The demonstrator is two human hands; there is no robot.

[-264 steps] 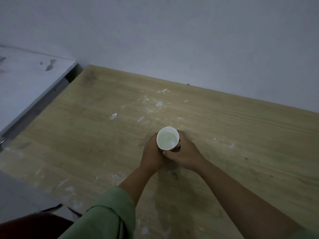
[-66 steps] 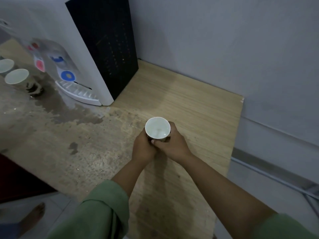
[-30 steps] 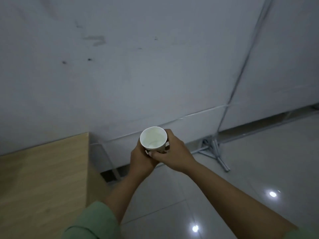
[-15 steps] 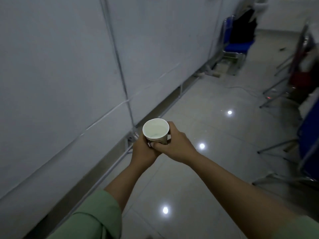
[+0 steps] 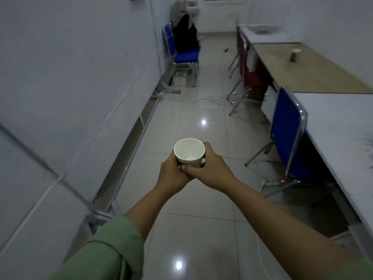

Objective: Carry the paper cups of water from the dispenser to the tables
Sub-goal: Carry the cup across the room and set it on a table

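Half a second on, the view has swung from the partition wall to look down the aisle, with both hands wrapped round the same cup as before. Left hand [image 5: 171, 172] and right hand [image 5: 212, 171] grip the upright paper cup [image 5: 189, 152] above the tiled floor [image 5: 201, 229]; pale water sits low inside. Right of it stands a blue chair [image 5: 288, 134] at a white table [image 5: 339, 126]. On the far wooden table [image 5: 298, 69] stands another paper cup [image 5: 295, 54], contents unreadable.
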